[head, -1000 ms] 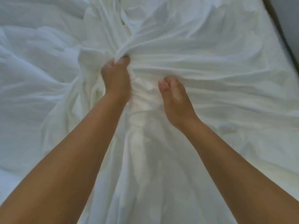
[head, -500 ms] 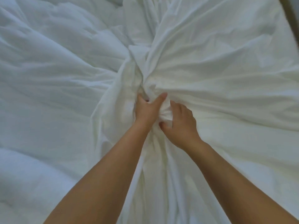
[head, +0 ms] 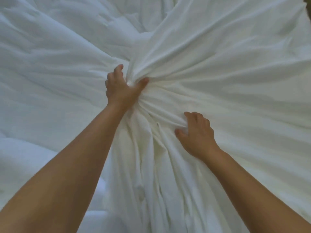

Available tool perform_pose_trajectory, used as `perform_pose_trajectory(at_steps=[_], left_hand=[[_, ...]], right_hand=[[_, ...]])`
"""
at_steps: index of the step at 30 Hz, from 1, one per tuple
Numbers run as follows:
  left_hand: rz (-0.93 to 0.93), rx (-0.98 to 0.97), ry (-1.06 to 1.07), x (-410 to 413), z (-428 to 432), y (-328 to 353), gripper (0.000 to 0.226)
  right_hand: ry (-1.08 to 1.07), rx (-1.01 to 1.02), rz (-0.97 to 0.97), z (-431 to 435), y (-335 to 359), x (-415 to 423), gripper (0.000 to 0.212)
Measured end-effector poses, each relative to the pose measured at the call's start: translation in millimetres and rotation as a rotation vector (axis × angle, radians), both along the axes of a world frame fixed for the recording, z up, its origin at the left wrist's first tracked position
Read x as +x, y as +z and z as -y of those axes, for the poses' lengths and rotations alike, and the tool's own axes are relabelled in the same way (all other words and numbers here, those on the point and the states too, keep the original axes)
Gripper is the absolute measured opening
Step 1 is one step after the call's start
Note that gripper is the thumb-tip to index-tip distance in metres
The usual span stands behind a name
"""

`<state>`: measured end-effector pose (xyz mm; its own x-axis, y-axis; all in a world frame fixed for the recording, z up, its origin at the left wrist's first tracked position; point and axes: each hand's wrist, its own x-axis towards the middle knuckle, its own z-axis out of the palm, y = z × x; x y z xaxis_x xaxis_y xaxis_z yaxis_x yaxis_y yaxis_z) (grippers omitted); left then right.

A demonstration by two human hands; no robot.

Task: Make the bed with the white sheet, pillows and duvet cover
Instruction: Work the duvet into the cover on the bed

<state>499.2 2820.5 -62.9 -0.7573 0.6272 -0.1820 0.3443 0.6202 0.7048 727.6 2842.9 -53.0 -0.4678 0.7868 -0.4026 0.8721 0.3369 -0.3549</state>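
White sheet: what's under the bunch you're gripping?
Only more white bedding shows beside the white sheet. What's under it is covered. Left hand and right hand grip its folds.

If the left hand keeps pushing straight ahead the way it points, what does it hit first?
Likely only more cloth: the left hand already grips the bunched white sheet, whose folds run ahead. Depth is unclear.

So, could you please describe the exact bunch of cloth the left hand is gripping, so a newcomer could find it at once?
White bedding fills the whole view, with two bare forearms reaching in from the bottom. Follow the left hand to mid-frame: between its thumb and fingers sits a tight bunch of cloth. Creases fan out from it like spokes, unlike the looser fold at the right hand lower down.
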Motion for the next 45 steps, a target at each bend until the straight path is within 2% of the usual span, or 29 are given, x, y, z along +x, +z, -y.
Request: perform_pose_trajectory(at_steps=[2, 4, 6, 8, 9, 11, 12, 14, 15, 16, 19, 22, 25, 28, 31, 33, 36, 38, 43, 45], left_hand=[[0.133, -0.002, 0.047, 18.6, 15.5, -2.8, 0.117], [0.463, 0.102, 0.142, 37.5, 36.1, -10.1, 0.114], [0.732, 0.130, 0.135, 66.6, 51.6, -11.3, 0.076], [0.837, 0.099, 0.058, 92.7, 50.5, -8.6, 0.035], [0.797, 0.089, -0.004, 95.0, 50.4, -5.1, 0.028], [0.552, 0.048, -0.077, 66.5, 59.8, 3.9, 0.031], [0.395, 0.000, -0.036, 40.4, 70.5, 2.6, 0.037], [0.092, -0.247, 0.159, -12.8, 104.0, -3.4, 0.041], [0.046, -0.355, 0.245, -27.2, 119.7, -8.7, 0.041], [0.073, -0.378, 0.284, -30.0, 127.3, -14.6, 0.043], [0.287, -0.170, 0.241, 9.6, 124.3, -22.1, 0.070], [0.275, -0.095, 0.366, 62.3, 146.7, -19.4, 0.095], [0.367, -0.083, 0.422, 105.9, 177.3, -9.4, 0.113], [0.321, -0.213, 0.273, 143.1, 199.1, 0.1, 0.123], [0.171, -0.297, 0.232, 170.4, 218.8, 3.5, 0.118], [0.177, -0.244, 0.303, 191.2, 228.6, 3.4, 0.115], [0.501, 0.071, 0.617, 235.0, 240.0, 2.4, 0.102], [0.673, 0.200, 0.700, 267.9, 244.3, 5.3, 0.090], [0.966, 0.297, 0.445, 292.1, 229.6, 1.6, 0.046], [0.867, 0.229, 0.212, 291.8, 225.3, 7.3, 0.045]], right_hand=[[-0.018, -0.006, -0.005, 6.1, -2.8, 0.6, 0.067], [-0.047, -0.015, -0.055, 12.4, -3.7, -1.3, 0.070], [-0.045, -0.017, -0.102, 21.3, -4.5, -6.2, 0.071], [-0.015, 0.013, -0.133, 31.4, -5.8, -10.4, 0.068], [-0.009, 0.032, -0.145, 35.0, -6.7, -10.7, 0.066], [-0.001, 0.054, -0.097, 39.1, -11.5, -5.8, 0.064], [0.010, 0.041, -0.013, 40.0, -15.0, 0.5, 0.066], [0.011, -0.056, 0.195, 41.8, -21.4, 17.7, 0.068], [-0.006, -0.109, 0.252, 43.4, -23.6, 25.6, 0.068], [-0.025, -0.145, 0.268, 46.1, -25.2, 31.6, 0.068], [-0.055, -0.142, 0.191, 61.7, -25.6, 38.1, 0.065], [-0.165, -0.149, -0.043, 81.2, -15.6, 47.3, 0.062], [-0.253, -0.281, -0.278, 104.2, 4.8, 64.6, 0.067], [-0.198, -0.358, -0.240, 130.9, 21.7, 86.8, 0.086], [-0.027, -0.277, -0.133, 154.7, 27.2, 104.8, 0.082], [0.094, -0.132, -0.036, 163.4, 23.4, 115.6, 0.072], [0.103, 0.027, 0.107, 165.2, 13.9, 135.3, 0.056], [-0.024, 0.037, 0.031, 160.1, 10.9, 144.2, 0.046], [-0.039, -0.042, -0.174, 148.4, 5.2, 159.0, 0.038], [-0.031, -0.117, -0.238, 149.7, 6.7, 173.7, 0.040]])
